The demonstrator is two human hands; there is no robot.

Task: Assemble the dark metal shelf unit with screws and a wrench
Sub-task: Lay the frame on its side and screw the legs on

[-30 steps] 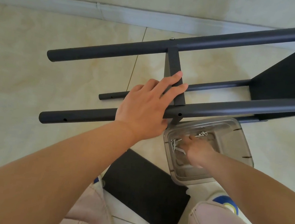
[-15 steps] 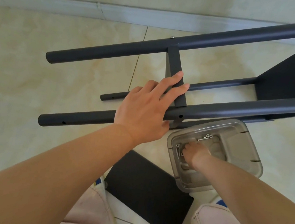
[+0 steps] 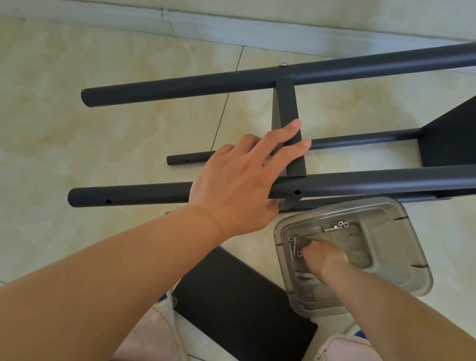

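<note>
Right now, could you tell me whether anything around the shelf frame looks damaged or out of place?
The clear plastic container holding the silver screws has cracks in its rim, at the far right corner and the right edge. Nothing else stands out; the dark metal shelf frame simply lies sideways, mid-assembly.

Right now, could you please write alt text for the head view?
Seen from above, a person's left hand rests on a rail of a dark metal shelf frame lying on a tiled floor, while the right hand reaches among screws in a clear plastic tray. A loose dark panel lies between the knees.
</note>
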